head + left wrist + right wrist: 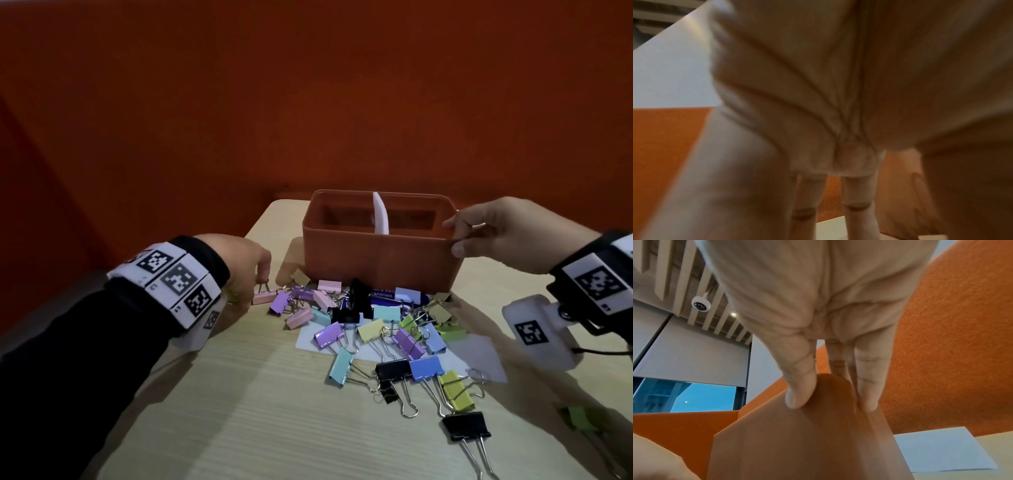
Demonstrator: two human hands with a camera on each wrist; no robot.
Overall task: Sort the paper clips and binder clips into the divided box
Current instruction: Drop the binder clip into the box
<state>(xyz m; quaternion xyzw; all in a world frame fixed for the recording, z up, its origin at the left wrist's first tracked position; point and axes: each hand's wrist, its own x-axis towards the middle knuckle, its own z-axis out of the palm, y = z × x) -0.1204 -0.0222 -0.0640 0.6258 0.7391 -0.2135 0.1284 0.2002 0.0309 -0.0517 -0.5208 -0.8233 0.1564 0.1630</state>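
An orange-brown divided box (376, 257) with a white divider (381, 212) stands at the back of the table; both compartments look empty from here. My right hand (454, 236) grips its right end, thumb on the outer wall and fingers over the rim. In the right wrist view my right hand (830, 402) pinches the box wall (807, 443). My left hand (263, 274) pinches the wire handle of a pink binder clip (263, 297) at the left edge of the pile of binder clips (387, 339). The left wrist view shows only a blurred palm and fingers (857, 194).
Pastel and black binder clips lie scattered in front of the box, over white paper sheets (479, 356) and a blue card (387, 301). One black clip (466, 426) and a green clip (582, 418) lie near the table's front right. An orange wall (308, 102) stands behind the table.
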